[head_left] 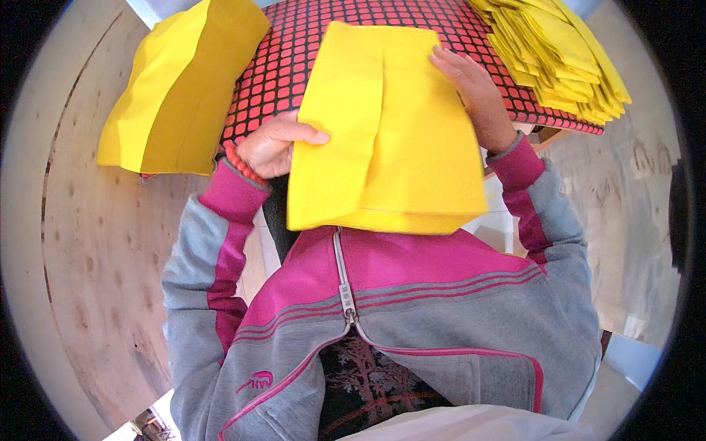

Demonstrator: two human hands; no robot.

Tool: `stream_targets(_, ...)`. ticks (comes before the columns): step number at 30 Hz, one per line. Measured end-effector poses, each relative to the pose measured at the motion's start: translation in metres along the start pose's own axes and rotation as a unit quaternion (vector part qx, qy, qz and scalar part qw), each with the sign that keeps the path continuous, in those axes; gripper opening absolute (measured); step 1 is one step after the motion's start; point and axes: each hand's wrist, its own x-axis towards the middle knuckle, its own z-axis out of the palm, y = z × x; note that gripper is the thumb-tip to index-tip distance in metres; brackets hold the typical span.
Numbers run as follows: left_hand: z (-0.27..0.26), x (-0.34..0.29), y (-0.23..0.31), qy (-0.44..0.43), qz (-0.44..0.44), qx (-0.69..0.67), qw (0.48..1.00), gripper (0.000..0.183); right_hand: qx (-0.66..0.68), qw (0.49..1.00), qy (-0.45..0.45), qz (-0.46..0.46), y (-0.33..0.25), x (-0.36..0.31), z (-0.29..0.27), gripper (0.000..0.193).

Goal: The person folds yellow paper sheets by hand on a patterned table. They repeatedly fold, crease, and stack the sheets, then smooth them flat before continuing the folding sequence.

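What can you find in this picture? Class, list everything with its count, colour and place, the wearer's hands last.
Held cloth: at least one, yellow, centre
Left cloth: at least one, yellow, upper left
Cloth pile: one, yellow, upper right; layers overlap too much to count
Table cover: one, red and black, top
Wooden boards: count unclear, pale brown, both sides
White fabric: one, white, bottom
Jacket: one, grey and magenta, worn
Bracelet: one, red, left wrist
Left grip: one, bare, cloth's left edge
Right grip: one, bare, cloth's right edge
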Motion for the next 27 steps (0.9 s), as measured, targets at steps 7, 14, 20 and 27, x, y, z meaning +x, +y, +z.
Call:
stream_targets(7, -0.054, 0.083, 0.089, 0.011, -0.083, 0.276, 0.958, 0.055, -0.039, 0.988, -0.016, -0.151, 0.024, 0.014, 0.015, 0.015)
stream_targets(14, -0.106, 0.183, 0.181, 0.013, -0.038, 0.782, 0.622, 0.047, 0.024, 0.990, 0.041, -0.136, 0.010, 0.066, 0.062, 0.008)
stream_targets(20, -0.126, 0.207, 0.186, 0.079, -0.020, 0.907, 0.414, 0.045, 0.034, 0.998, -0.024, -0.049, 0.003, 0.109, 0.093, 0.008)
stream_targets(27, -0.091, 0.109, 0.126, 0.149, 0.232, 0.759, 0.590, 0.053, 0.063, 0.994, -0.087, 0.004, 0.016, 0.132, 0.115, 0.009)
